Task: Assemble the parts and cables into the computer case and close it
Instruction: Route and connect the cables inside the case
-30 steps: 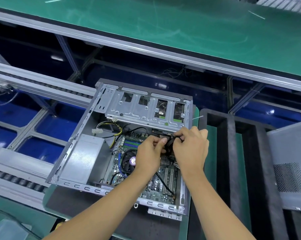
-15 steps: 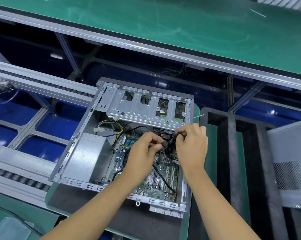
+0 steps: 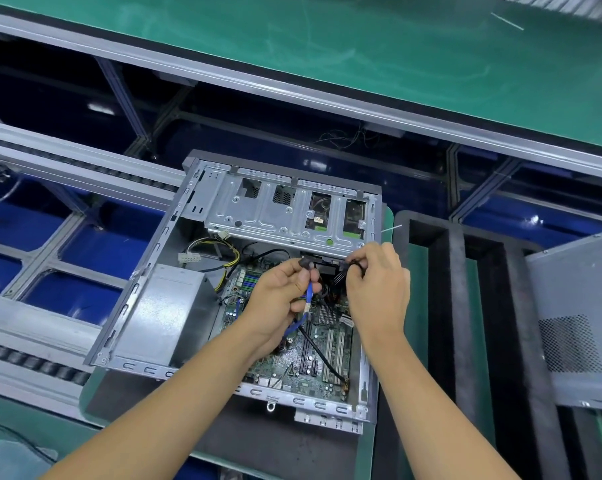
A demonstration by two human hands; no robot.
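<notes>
Centre frame, open computer case (image 3: 147, 317) lies on its side. Left hand (image 3: 279, 299) pinches blue SATA cable (image 3: 308, 295) by its black plug; right hand (image 3: 375, 292) pinches black power connector (image 3: 353, 264). Best practice, likely: align each plug squarely before pushing under drive cage (image 3: 279, 216).

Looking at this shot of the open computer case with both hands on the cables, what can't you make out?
Head view only:
- CPU cooler: hidden under the left hand.
- Blue cable connector: covered by fingertips.
- Black cable bundle plug: covered by the right hand; mated or not, unclear.
- Side panel: cut off by the right edge.
</notes>
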